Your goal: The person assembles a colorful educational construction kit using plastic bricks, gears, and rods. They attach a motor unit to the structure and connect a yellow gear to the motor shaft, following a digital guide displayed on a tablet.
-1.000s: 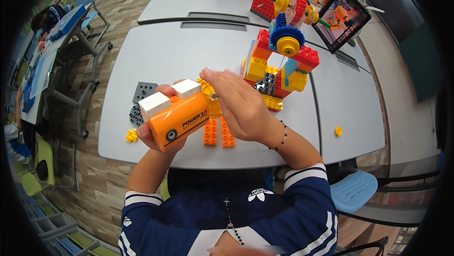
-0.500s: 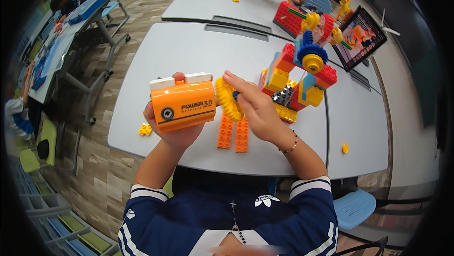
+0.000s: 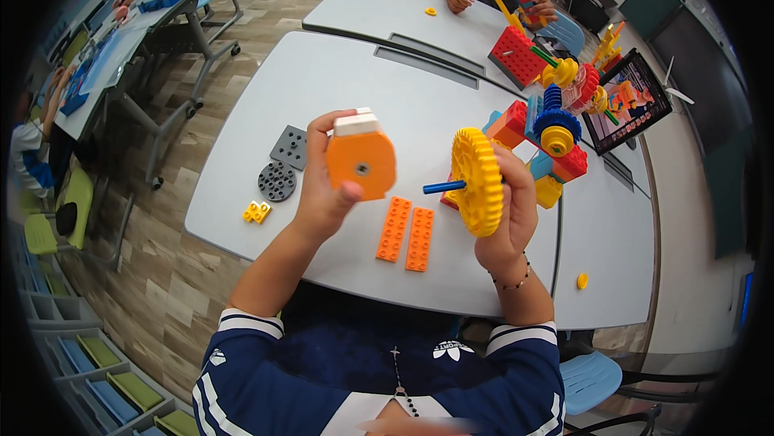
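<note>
My left hand is wrapped round an orange toy motor block with a white top; its end face with a small round hole shows. To its right, a large yellow gear wheel is gripped at the rim by my right hand. A blue axle sticks out of the gear's middle toward the motor block, apart from it. Beneath, two long orange bricks lie side by side on the table, a left brick and a right brick.
A brick model with gears stands beyond my right hand, near a tablet. Left lie a grey square plate, a grey round plate and small yellow bricks. Across the table, a person's hands hold another model.
The motor block has turned from its long side to its end face. My right hand has moved right with the gear, away from the block, and the blue axle now shows. The view has shifted slightly.
</note>
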Demonstrator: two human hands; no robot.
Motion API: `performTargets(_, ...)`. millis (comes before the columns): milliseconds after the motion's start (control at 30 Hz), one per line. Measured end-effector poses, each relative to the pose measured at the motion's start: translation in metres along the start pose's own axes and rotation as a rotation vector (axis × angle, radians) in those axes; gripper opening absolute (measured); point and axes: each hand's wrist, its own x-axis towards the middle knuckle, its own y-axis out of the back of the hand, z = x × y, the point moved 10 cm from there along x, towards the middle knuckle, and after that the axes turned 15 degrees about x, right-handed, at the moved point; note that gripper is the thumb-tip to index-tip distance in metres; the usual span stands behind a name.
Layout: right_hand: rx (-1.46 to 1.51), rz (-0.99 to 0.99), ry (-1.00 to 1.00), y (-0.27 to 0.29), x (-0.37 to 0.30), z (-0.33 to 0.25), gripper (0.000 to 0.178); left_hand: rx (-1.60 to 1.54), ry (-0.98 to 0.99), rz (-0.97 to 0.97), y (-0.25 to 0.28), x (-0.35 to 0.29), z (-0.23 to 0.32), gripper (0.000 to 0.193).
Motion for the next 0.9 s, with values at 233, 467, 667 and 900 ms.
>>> performTargets(233, -0.409, -0.234, 0.356, -0.036, -0.004, -0.03, 0.028, 0.319, -0.203, 0.044, -0.008, -0.005, 0.012, 0.107)
performTargets(467, -0.645, -0.288, 0.606, -0.054, -0.016, -0.045, 0.03, 0.641, -0.327, 0.173, 0.001, -0.01, 0.028, 0.104)
performTargets(667, -0.72, -0.404, 0.648, -0.063, -0.02, -0.045, 0.028, 0.858, -0.362, 0.238, 0.002, -0.012, 0.035, 0.088)
performTargets(900, -0.644, -0.427, 0.633, -0.064, -0.024, -0.045, 0.03, 0.794, -0.332, 0.276, 0.008, -0.01, 0.029, 0.073)
